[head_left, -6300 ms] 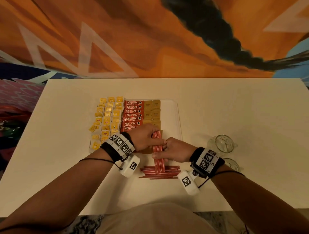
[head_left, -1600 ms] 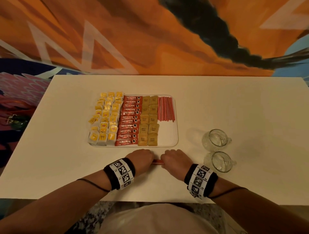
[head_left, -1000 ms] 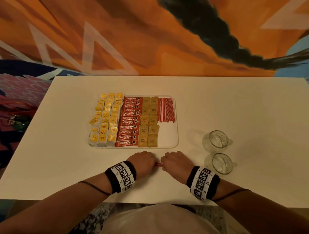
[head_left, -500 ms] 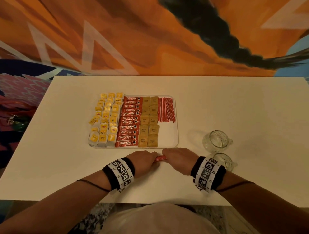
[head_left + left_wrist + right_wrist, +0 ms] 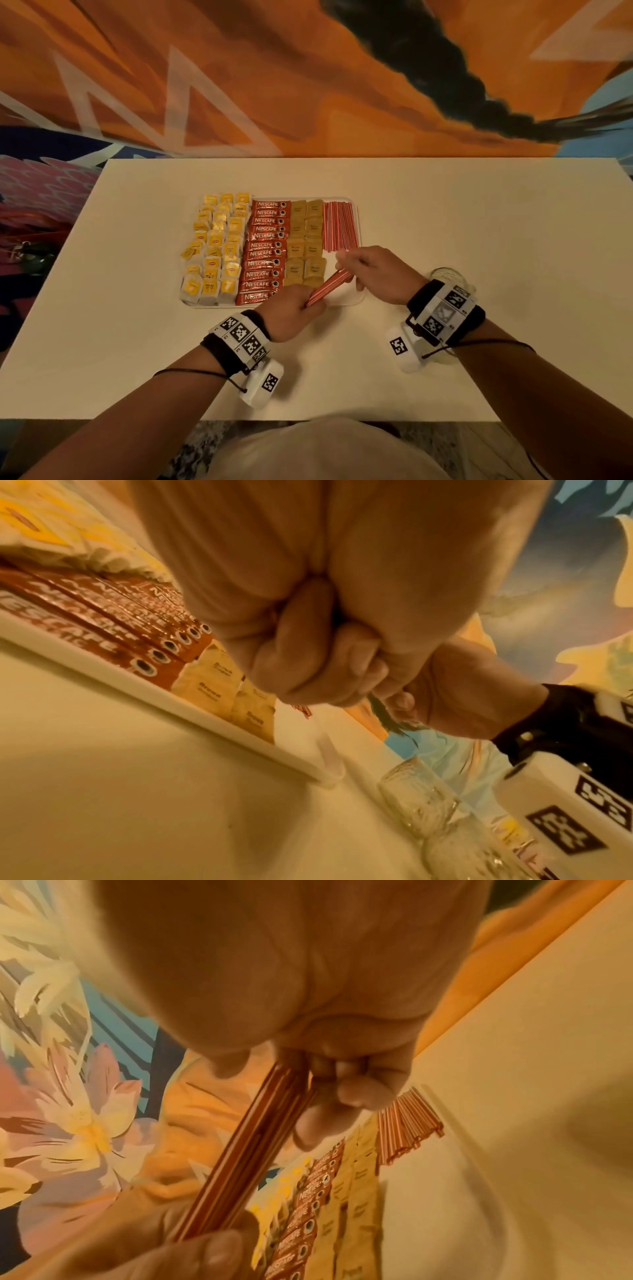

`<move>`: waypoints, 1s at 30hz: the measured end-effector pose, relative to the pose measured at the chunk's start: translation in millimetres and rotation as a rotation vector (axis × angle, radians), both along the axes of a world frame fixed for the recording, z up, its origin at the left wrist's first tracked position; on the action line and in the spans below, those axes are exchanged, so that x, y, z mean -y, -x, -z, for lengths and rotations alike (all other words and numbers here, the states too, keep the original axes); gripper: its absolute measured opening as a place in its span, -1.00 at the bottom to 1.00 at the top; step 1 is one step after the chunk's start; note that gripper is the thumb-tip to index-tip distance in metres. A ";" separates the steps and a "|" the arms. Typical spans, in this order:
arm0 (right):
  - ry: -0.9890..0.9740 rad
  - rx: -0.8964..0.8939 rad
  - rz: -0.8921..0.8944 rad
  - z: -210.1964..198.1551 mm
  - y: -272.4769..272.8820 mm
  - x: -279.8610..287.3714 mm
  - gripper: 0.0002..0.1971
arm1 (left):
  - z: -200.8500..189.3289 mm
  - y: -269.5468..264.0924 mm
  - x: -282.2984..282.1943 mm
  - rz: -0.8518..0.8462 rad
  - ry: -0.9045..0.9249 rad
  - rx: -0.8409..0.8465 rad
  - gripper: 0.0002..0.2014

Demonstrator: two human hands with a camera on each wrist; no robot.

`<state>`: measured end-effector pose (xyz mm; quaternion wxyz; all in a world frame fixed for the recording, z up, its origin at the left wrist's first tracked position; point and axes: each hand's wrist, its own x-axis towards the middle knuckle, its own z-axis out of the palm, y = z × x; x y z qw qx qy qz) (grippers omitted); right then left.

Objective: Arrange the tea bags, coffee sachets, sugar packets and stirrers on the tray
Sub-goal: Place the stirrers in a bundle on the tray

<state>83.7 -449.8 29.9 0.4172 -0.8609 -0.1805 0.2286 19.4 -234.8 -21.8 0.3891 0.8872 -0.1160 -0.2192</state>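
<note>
Stirrer bundle (image 5: 329,287): my left hand (image 5: 291,317) pinches its near end, my right hand (image 5: 378,274) grips its far end. Held tilted over the tray (image 5: 356,298) at its 5 o'clock corner.

Red-and-white striped stirrers (image 5: 329,287), white tray (image 5: 359,298).

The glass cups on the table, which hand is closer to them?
Right. The right hand is just left of the glass cups, its wrist overlapping them in the head view. The left hand is farther left, beyond the tray's near corner.
</note>
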 end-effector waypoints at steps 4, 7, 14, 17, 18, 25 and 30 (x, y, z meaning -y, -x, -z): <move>0.027 -0.012 0.076 4.0 8.1 -19.5 -0.43 | -10.7 -5.7 10.0 -0.025 0.043 0.016 -0.78; 0.051 0.000 0.096 13.9 12.5 -23.8 -0.51 | -16.6 -8.7 10.3 -0.041 0.075 0.068 -0.71; 0.053 0.080 0.270 18.6 8.0 -19.8 -0.65 | -6.1 -13.7 10.4 -0.062 0.056 0.066 -0.61; 0.043 -0.018 0.281 18.4 9.4 -23.2 -0.61 | -4.6 -15.0 12.5 -0.074 0.039 0.074 -0.66; 0.032 -0.036 0.284 18.6 10.0 -23.9 -0.61 | -4.3 -14.8 12.8 -0.080 0.030 0.076 -0.68; -0.112 0.011 0.270 27.1 13.0 -25.3 -0.91 | -4.1 -5.5 18.5 -0.084 -0.021 0.114 -0.66; 0.052 0.127 0.293 22.6 14.0 -22.2 -0.67 | -4.7 -7.2 15.2 -0.066 -0.030 0.121 -0.62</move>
